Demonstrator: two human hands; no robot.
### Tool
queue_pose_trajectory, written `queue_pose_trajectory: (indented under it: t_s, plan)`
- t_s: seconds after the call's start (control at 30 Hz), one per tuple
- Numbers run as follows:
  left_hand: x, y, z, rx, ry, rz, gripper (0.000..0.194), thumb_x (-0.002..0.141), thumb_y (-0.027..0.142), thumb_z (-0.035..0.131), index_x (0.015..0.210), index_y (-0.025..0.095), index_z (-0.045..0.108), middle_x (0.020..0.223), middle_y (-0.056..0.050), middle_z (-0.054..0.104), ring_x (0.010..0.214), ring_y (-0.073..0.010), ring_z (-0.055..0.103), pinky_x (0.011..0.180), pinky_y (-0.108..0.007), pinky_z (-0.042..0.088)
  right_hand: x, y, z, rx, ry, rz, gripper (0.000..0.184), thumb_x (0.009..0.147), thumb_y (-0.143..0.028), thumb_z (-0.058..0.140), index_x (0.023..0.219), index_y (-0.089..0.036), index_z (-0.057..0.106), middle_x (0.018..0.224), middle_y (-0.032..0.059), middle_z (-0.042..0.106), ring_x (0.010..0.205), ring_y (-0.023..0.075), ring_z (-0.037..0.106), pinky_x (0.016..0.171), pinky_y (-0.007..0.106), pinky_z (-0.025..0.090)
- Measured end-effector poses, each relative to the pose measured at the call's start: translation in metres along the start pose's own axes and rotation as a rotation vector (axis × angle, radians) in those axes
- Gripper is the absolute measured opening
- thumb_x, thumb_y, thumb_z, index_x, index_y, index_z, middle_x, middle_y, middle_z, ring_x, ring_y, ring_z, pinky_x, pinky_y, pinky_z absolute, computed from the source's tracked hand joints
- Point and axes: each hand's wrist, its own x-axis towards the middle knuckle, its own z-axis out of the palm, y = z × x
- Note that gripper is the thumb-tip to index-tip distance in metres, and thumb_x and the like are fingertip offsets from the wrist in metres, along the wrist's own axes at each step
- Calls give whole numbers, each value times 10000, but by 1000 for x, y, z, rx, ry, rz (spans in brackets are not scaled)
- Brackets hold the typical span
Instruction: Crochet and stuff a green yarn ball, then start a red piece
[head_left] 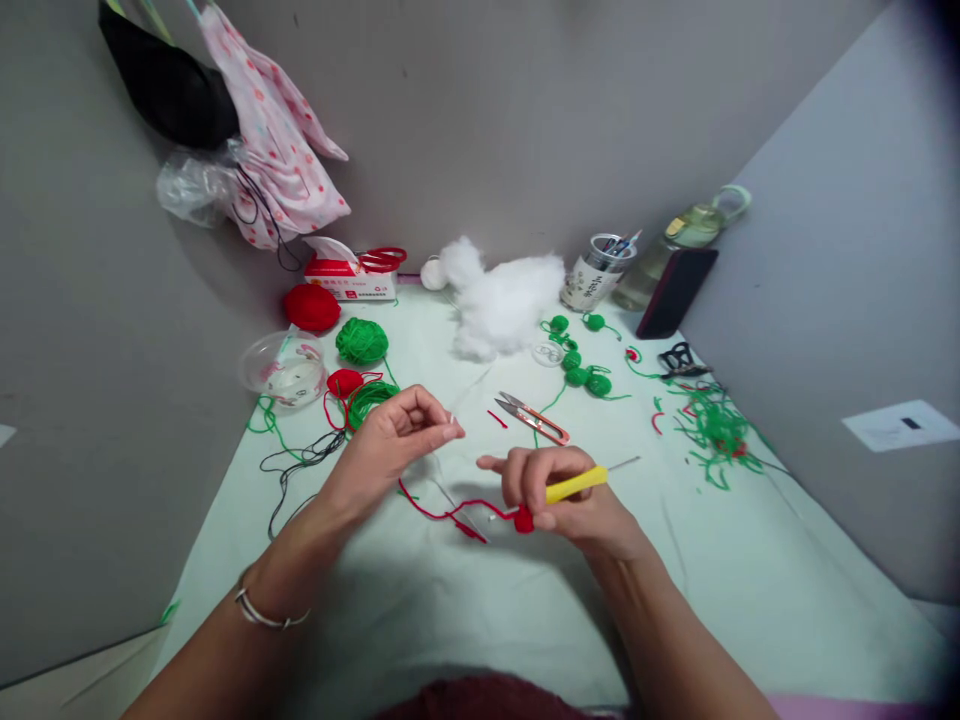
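Observation:
My right hand (559,490) is closed around a yellow-handled crochet hook (577,485), its thin metal shaft pointing right. The same fingers grip a small red crocheted piece (523,519). From it a red yarn tail (427,514) trails left over the tablecloth, passing below my left hand (409,430). That hand is raised with thumb and fingertips pinched; a tiny whitish bit shows at the tips, too small to name. Between and below the hands lie a thin rod and a short red strand (471,533). Orange-handled thread snips (534,418) rest just beyond my hands.
White stuffing (510,300) sits at the back. Green (362,341) and red yarn balls (312,308) and a clear bowl (285,368) stand left. Small green crocheted balls (576,376), yarn scraps (716,425), a pen can (598,272), a phone (676,293) and a bottle (652,262) are right.

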Motion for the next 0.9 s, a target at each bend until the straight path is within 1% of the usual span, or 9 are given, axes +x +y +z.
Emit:
queue_pose_trajectory:
  t_s: [0.2,0.33,0.43,0.57,0.63,0.7,0.77,0.83,0.9]
  plan:
    - [-6,8,26,-18,-44,43,299,817,307,841,1077,248,706,774,45,716,877,-155,679,925,-292,472,6,3,10,-80,36,-26,113,793,-211,874,799,-194,762,758,18,689,698,141,587,753,310,522]
    - [0,8,25,1,-10,74,217,817,308,841,996,244,735,785,43,722,834,-152,677,937,-304,469,4,6,15,2,29,-60,110,792,-210,876,802,-200,767,734,4,662,720,140,585,910,369,518]
    - [12,5,15,22,62,124,230,818,314,837,1013,250,732,800,34,723,870,-166,682,925,-311,470,-1,7,15,73,-11,-30,109,788,-191,876,824,-194,773,762,18,656,722,142,587,853,358,524]
    - [42,6,-19,233,359,322,164,830,262,785,973,245,707,876,3,722,878,-195,676,896,-349,494,-9,6,12,129,-44,10,109,786,-160,869,849,-177,782,808,41,658,716,144,596,759,341,522]
    - [57,12,-39,468,564,449,105,841,212,742,927,250,697,927,-19,728,945,-230,670,965,-401,486,-11,5,10,130,-63,18,112,784,-140,867,856,-169,786,810,44,661,717,140,598,762,341,526]
    - [65,20,-52,731,633,480,115,833,175,722,901,266,704,903,-32,727,1041,-283,647,1053,-470,436,-12,3,9,135,-68,22,113,784,-136,867,856,-164,785,810,45,663,716,139,598,774,348,535]
    - [62,28,-51,863,576,469,167,801,167,747,934,265,720,983,-53,742,1133,-322,616,1081,-500,414,-12,2,8,139,-60,24,115,782,-139,871,851,-160,781,810,44,663,716,137,600,779,348,540]
    - [49,35,-38,790,433,439,201,833,216,738,1029,258,729,1123,-61,747,1169,-311,616,1044,-466,456,-10,1,8,137,-48,19,114,786,-149,870,841,-159,771,805,39,658,712,134,602,775,343,542]
    - [31,39,-19,571,14,305,199,916,304,682,1105,265,732,1184,-45,754,1128,-261,668,958,-389,520,-9,1,6,123,-43,4,116,794,-176,871,833,-165,762,791,29,649,704,133,604,765,337,543]
